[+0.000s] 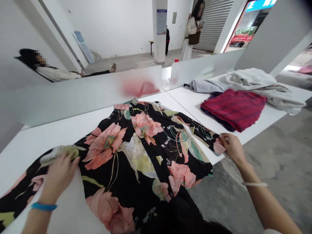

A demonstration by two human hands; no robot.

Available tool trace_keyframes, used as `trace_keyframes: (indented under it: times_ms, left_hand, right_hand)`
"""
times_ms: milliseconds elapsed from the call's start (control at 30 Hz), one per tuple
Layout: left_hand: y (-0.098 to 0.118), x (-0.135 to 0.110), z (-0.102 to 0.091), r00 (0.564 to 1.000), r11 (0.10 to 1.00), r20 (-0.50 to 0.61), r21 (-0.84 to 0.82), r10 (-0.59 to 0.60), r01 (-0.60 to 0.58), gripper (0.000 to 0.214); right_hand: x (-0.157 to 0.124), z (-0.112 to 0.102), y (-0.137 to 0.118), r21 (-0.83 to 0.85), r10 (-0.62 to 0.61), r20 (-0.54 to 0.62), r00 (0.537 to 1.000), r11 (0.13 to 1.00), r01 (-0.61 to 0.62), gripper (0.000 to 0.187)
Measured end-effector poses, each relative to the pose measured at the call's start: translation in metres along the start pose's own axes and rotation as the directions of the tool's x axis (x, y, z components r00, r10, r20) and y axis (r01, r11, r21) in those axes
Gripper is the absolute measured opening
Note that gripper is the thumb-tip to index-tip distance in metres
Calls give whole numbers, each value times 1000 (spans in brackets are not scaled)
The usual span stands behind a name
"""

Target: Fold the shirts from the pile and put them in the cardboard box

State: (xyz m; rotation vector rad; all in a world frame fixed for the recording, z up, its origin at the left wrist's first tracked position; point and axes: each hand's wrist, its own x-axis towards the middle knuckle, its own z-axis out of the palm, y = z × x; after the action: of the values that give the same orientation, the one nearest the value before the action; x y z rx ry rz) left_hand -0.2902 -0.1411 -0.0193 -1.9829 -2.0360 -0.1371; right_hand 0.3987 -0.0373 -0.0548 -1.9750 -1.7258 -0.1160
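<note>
A black floral shirt (143, 143) with large pink flowers lies spread out, front side up, on the white table. Its collar points away from me and its hem hangs over the near edge. My right hand (232, 148), with a white band on the wrist, pinches the cuff of the sleeve on the right side. Slightly blurred, my left hand (62, 172) rests with fingers outstretched on the upper part of the other sleeve (31, 177). A blue band circles that wrist. The left sleeve's end runs out of view at the lower left.
Folded red plaid clothing (235, 109) sits on the table at right, with grey-white clothes (255, 81) behind it. A frosted divider (97, 94) runs along the table's back, a blurred red shape behind it. Beyond are one seated person (60, 73) and one standing person (191, 31).
</note>
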Motion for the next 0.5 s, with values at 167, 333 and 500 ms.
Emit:
trace_keyframes:
  times_ms: [167, 333, 500]
  left_hand:
    - [157, 29, -18, 937, 927, -27, -137, 349, -349, 50]
    - [217, 24, -4, 863, 846, 69, -251, 500, -470, 58]
    - [208, 23, 5, 858, 837, 51, -257, 511, -483, 68]
  right_hand:
    - [78, -34, -14, -207, 15, 171, 985, 978, 21, 12]
    - [214, -90, -30, -252, -129, 15, 992, 959, 128, 19]
    - [278, -76, -45, -342, -86, -84, 993, 938, 52, 44]
